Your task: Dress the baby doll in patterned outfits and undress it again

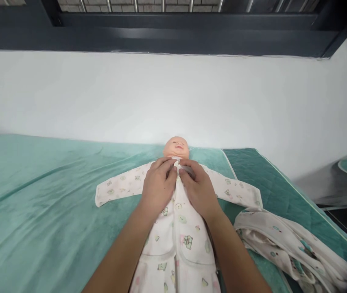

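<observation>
A baby doll (pixel 176 147) lies on its back, its head toward the wall. It wears a white romper (pixel 188 228) printed with small bears, its sleeves spread out to both sides. My left hand (pixel 160 181) and my right hand (pixel 198 185) meet at the top of the front opening, just below the doll's chin. Thumbs and fingertips of both hands pinch the romper's front edges near the collar. A snap or button shows lower on the placket; the fastening under my fingers is too small to make out.
A green sheet (pixel 54 203) with folds covers the bed, with a darker quilted pad (pixel 271 191) at the right. A crumpled white printed garment (pixel 292 244) lies right of the doll. Behind stands a white wall (pixel 130 97) below a dark barred window frame (pixel 161 36).
</observation>
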Demonstrator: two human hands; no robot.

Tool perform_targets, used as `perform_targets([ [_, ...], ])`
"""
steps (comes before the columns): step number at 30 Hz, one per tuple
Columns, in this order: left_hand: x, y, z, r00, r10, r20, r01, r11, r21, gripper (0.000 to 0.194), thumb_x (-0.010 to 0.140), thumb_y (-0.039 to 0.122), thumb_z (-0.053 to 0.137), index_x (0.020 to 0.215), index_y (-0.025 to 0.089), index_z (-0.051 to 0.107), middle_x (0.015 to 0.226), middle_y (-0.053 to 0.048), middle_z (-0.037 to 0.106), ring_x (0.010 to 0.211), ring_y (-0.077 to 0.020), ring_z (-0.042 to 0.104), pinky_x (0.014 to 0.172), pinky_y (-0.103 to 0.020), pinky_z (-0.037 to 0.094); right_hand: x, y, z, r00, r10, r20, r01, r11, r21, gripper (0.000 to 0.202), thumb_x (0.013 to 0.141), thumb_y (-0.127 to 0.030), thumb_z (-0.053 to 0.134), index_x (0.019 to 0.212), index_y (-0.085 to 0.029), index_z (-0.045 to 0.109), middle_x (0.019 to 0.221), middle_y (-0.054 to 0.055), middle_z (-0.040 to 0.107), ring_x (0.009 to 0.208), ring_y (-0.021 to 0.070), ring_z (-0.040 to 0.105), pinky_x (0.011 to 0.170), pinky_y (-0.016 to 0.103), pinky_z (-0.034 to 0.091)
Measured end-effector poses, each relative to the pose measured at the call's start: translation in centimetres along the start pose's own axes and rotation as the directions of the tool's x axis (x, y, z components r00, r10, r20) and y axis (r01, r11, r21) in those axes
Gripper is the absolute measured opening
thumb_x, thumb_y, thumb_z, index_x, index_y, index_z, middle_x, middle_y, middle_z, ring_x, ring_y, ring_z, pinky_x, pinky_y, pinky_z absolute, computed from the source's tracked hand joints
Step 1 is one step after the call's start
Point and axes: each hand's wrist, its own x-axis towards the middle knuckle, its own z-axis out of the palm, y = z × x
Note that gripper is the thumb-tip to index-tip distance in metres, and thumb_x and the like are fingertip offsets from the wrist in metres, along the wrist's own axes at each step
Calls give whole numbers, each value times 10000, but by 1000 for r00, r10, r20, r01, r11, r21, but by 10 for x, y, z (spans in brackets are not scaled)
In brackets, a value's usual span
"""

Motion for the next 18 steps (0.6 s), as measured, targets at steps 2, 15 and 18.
perform_targets([
  [2,0,0,0,1000,8,-1,-8,1000,-4,340,948,290,444,1206,278,667,1294,-4,618,1215,-193,543,1062,-365,419,0,1,0,1000,-1,0,1,1000,3,212,901,-279,512,1079,-277,626,1152,2,668,1128,217,583,976,389,445],
  [15,0,2,-2,999,43,27,-41,998,-55,369,946,248,421,1203,334,671,1281,1,619,1228,-192,541,1073,-359,422,3,-3,-2,980,-152,131,167,979,-115,316,953,-244,409,1171,-273,636,1321,22,593,1257,213,485,1109,430,333],
  [18,0,3,-3,999,29,32,-26,996,-84,341,940,260,433,1145,331,696,1279,-2,616,1233,-199,540,1068,-364,427,0,-4,-2,998,-47,30,48,999,-13,234,918,-251,460,1075,-265,633,1220,22,646,1176,218,548,1033,409,406],
])
